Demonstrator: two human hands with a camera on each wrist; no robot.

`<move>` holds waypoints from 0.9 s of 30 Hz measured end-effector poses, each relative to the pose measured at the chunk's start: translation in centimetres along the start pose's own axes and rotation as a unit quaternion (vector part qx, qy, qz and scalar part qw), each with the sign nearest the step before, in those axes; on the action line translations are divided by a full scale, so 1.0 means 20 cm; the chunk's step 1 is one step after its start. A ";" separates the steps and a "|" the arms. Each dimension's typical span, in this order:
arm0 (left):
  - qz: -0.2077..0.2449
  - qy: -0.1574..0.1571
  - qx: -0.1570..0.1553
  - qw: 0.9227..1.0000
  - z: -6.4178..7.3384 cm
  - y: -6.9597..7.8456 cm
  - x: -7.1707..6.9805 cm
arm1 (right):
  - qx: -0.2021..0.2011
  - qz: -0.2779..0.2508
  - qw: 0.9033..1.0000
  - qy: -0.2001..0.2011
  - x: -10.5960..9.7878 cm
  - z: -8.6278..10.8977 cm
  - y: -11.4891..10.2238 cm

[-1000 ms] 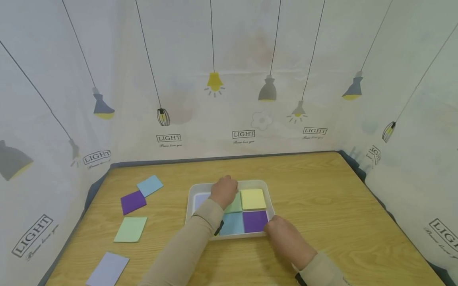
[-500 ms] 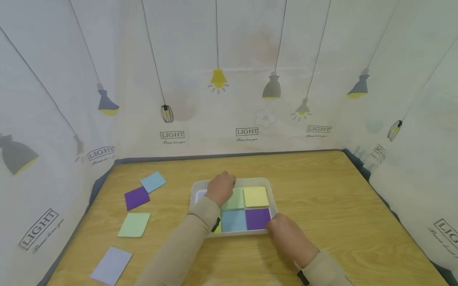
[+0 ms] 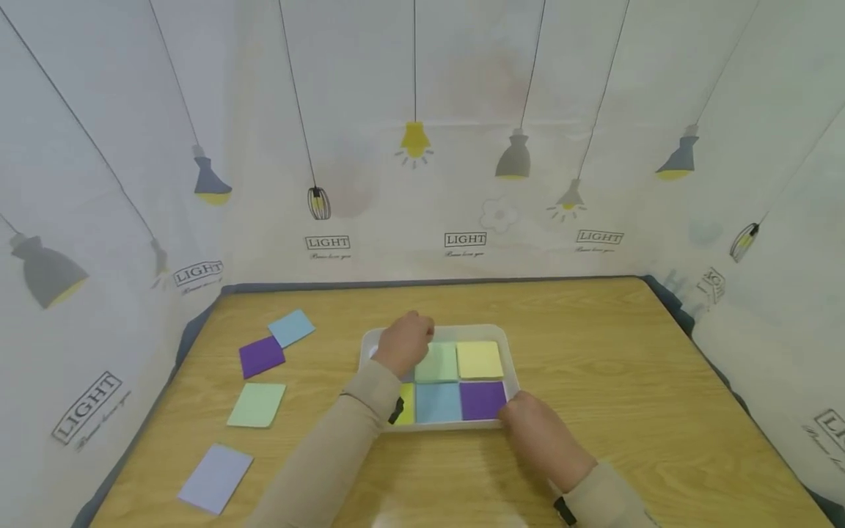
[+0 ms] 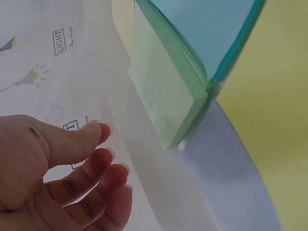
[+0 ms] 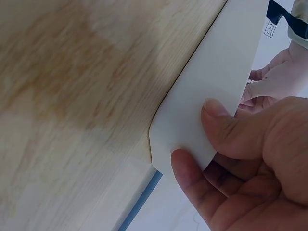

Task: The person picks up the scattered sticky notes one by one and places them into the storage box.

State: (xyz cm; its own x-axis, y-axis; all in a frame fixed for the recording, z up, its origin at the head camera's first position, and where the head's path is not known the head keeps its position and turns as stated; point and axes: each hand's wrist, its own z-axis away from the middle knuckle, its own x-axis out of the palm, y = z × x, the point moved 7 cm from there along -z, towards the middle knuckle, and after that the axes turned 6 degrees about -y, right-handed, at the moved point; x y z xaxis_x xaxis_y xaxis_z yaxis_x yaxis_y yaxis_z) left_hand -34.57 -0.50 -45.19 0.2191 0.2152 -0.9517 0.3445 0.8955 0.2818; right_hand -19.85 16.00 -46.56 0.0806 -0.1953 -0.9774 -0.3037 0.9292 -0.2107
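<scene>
My left hand [image 3: 404, 345] is over the back left part of a white tray [image 3: 455, 426], fingers loosely curled and holding nothing. In the left wrist view its fingertips are apart from a tilted-looking green sticky note pad [image 4: 163, 82] and a lavender pad [image 4: 216, 159]. At the tray's front right corner, my right hand [image 3: 544, 440] grips the wall between thumb and fingers. Pale yellow [image 3: 480, 360], blue [image 3: 437, 402], purple [image 3: 483, 401] and bright yellow [image 3: 407, 405] pads lie in rows inside the tray. The left hand mostly hides the lavender pad in the head view.
Left of the tray on the wooden table [image 3: 594, 352] lie loose square notes: light blue [image 3: 291, 328], purple [image 3: 261, 357], light green [image 3: 257, 405] and lavender [image 3: 216, 479]. A white curtain [image 3: 370, 88] printed with lamps stands round the back and sides.
My left hand has shifted left relative to the tray, uncovering the green pad and part of the bright yellow one. The right hand stays at the tray's corner. The head view has shifted slightly.
</scene>
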 end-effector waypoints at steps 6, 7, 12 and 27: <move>0.016 0.014 -0.002 1.000 0.05 -0.05 -0.05 | -0.002 -0.001 1.000 -0.001 -0.01 0.00 0.00; 0.020 0.017 -0.006 1.000 0.06 -0.06 -0.06 | -0.001 0.001 1.000 -0.001 -0.01 -0.01 0.00; 0.035 0.023 -0.025 0.999 0.11 -0.12 -0.08 | -0.002 0.006 1.000 0.001 -0.01 0.00 -0.01; 0.051 0.049 -0.035 0.997 0.25 -0.27 -0.13 | -0.018 0.018 1.000 0.017 0.00 -0.01 -0.02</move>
State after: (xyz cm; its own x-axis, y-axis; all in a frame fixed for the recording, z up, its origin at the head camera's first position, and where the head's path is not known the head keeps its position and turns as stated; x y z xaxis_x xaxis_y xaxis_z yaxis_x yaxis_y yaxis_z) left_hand -32.35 -7.84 -43.70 0.1591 0.3408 -0.9266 0.2599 0.8910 0.3724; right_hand -19.88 15.61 -46.49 0.0366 -0.1735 -0.9842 -0.3401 0.9239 -0.1755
